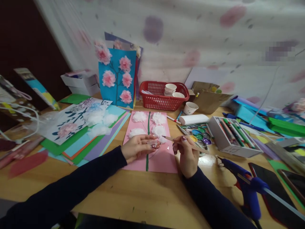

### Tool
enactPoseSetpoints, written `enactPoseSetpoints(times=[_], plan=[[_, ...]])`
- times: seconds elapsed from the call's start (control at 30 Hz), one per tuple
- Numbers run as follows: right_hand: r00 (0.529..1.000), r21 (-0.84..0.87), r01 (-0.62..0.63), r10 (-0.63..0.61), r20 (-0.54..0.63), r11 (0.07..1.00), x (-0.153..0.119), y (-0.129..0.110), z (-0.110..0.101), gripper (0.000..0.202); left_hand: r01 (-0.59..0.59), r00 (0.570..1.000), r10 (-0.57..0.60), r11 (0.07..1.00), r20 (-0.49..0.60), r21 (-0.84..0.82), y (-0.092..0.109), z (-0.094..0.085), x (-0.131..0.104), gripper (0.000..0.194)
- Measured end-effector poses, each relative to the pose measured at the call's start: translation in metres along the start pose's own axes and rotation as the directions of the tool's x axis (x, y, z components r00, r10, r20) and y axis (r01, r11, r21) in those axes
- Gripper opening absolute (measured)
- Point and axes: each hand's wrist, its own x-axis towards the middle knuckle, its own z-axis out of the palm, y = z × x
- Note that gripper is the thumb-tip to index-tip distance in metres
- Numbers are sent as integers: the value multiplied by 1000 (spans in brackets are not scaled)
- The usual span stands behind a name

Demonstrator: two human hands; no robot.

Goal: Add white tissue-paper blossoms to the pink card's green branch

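Note:
A pink sheet (159,162) lies on the table, with a green painted stem (147,162) and several fluffy white flowers (158,118) on it. Over its middle, my left hand (137,148) has its fingers closed on a small whitish piece (158,142), partly hidden by the fingers. My right hand (188,156) grips a slim wooden paintbrush (171,140) whose dark, pointed tip reaches close to that piece and the lower right flower. Whether the tip touches either one I cannot tell. Just right of the sheet sits a paint palette (200,136) with several coloured wells.
A blue card with pink flowers (116,82) stands behind, beside a red basket (162,103) of paper cups. Coloured sheets and cotton (100,130) lie left. On the right are a marker box (234,138), a blue glue gun (247,187) and a phone (274,190).

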Motion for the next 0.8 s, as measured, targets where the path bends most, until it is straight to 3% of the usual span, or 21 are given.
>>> enactPoseSetpoints(times=[0.4, 0.8], plan=[[999, 29, 22, -21, -29, 999, -4, -7, 2, 46, 52, 999, -52, 999, -15, -3, -4, 3, -2, 16], [985, 24, -150, 147, 88, 988, -11, -6, 8, 51, -2, 1000, 0, 999, 27, 52, -14, 3, -2, 30]])
